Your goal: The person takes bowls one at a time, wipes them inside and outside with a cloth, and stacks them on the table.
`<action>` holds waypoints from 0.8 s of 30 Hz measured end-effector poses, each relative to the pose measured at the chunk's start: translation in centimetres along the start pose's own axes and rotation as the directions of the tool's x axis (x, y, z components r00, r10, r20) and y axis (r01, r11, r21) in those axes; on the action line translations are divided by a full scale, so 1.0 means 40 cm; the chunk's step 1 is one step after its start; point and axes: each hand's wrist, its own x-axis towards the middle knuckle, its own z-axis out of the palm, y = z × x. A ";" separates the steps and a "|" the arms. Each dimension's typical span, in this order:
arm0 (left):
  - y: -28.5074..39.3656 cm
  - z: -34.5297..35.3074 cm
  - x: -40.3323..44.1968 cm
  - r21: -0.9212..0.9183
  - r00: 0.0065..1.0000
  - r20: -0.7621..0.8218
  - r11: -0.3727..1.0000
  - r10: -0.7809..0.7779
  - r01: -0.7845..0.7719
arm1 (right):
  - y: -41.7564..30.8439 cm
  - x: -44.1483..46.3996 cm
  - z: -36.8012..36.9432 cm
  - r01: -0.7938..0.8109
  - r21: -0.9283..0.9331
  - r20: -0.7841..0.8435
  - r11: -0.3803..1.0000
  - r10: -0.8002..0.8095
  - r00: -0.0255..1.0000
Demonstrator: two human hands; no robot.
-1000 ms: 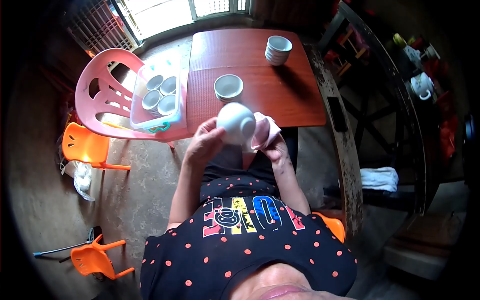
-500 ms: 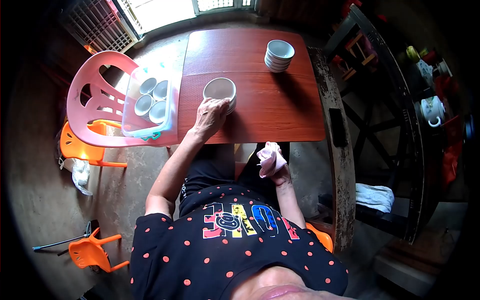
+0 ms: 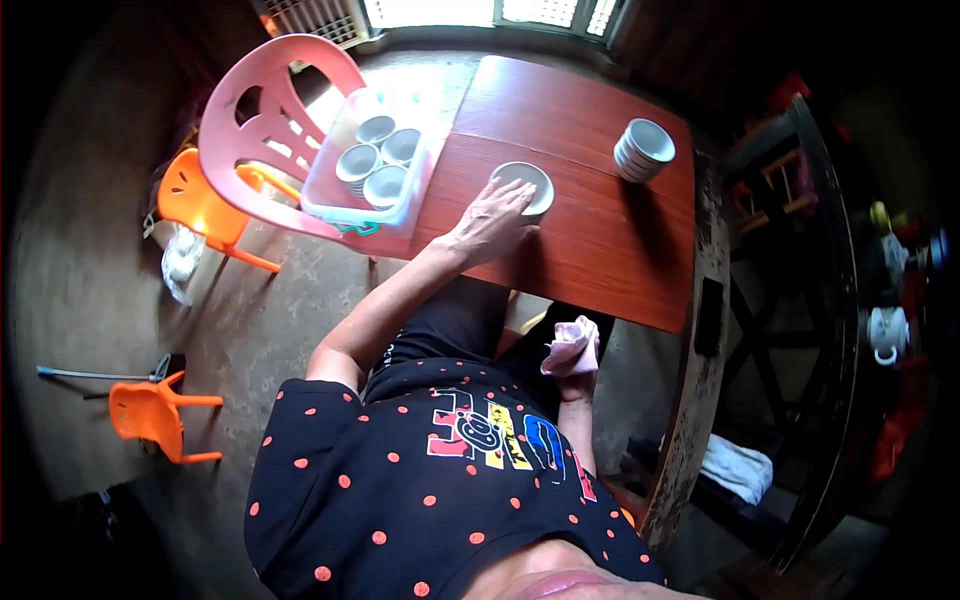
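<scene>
A white, round, ceramic-looking bowl (image 3: pixel 530 176) is sitting on the reddish-brown wooden table (image 3: pixel 570 130), near its front-left part. Its mouth is facing up and its central axis is standing roughly upright; being round, it is stretching no longer one way than another. The left hand (image 3: pixel 492 218) is reaching over its near side, fingers partly spread and nearly straight, their tips lying across the rim and over the opening; how firmly they are gripping, I cannot tell. The right hand (image 3: pixel 575 385) is holding a crumpled pale-pink cloth (image 3: pixel 573 345) below the table's front edge, its fingers mostly hidden and their exact spread impossible to tell.

To the left, a clear plastic box (image 3: pixel 325 190) with a teal handle (image 3: pixel 357 228) is resting on a pink plastic armchair (image 3: pixel 225 110) beside the table. It is holding white bowls (image 3: pixel 385 186) in four groups, mouths up, the nearer ones showing more rims beneath. Toward the table's right side, a stack of white bowls (image 3: pixel 640 155) is standing well apart from the left hand, its top bowl opening upward.
</scene>
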 end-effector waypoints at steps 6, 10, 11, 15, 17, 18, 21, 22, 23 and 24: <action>-0.150 -0.144 -0.077 -0.329 0.892 -0.100 0.860 -0.441 0.389 | -0.005 0.002 -0.022 0.113 -0.195 0.146 0.974 -0.085 0.986; -0.360 -0.185 -0.177 -0.162 0.763 0.152 0.745 -0.629 0.647 | -0.007 0.010 -0.014 0.161 -0.194 0.177 0.968 -0.127 0.976; -0.405 -0.176 -0.206 -0.082 0.741 0.149 0.738 -0.655 0.669 | -0.006 0.015 -0.007 0.169 -0.200 0.173 0.965 -0.135 0.976; -0.458 -0.188 -0.234 0.049 0.757 0.223 0.783 -0.614 0.620 | -0.003 0.030 -0.002 0.116 -0.201 0.131 0.973 -0.090 0.987; -0.478 -0.184 -0.224 0.073 0.760 0.217 0.786 -0.613 0.614 | -0.002 0.036 0.005 0.112 -0.229 0.097 0.967 -0.092 0.991; -0.511 -0.179 -0.213 0.075 0.756 0.205 0.780 -0.622 0.622 | 0.004 0.035 0.015 0.113 -0.236 0.087 0.965 -0.095 0.992; -0.597 -0.157 -0.201 0.295 0.729 0.085 0.716 -0.679 0.633 | 0.004 0.031 0.014 0.117 -0.258 0.049 0.959 -0.108 0.993; -0.609 -0.156 -0.208 0.401 0.707 0.136 0.691 -0.695 0.602 | 0.001 0.030 0.010 0.118 -0.265 0.036 0.957 -0.112 0.993; -0.619 -0.154 -0.217 0.501 0.678 0.183 0.661 -0.712 0.558 | -0.002 0.027 0.008 0.112 -0.246 0.063 0.963 -0.100 0.993; -0.624 -0.156 -0.226 0.596 0.645 0.226 0.628 -0.730 0.501 | -0.003 0.024 0.008 0.127 -0.250 0.076 0.960 -0.112 0.991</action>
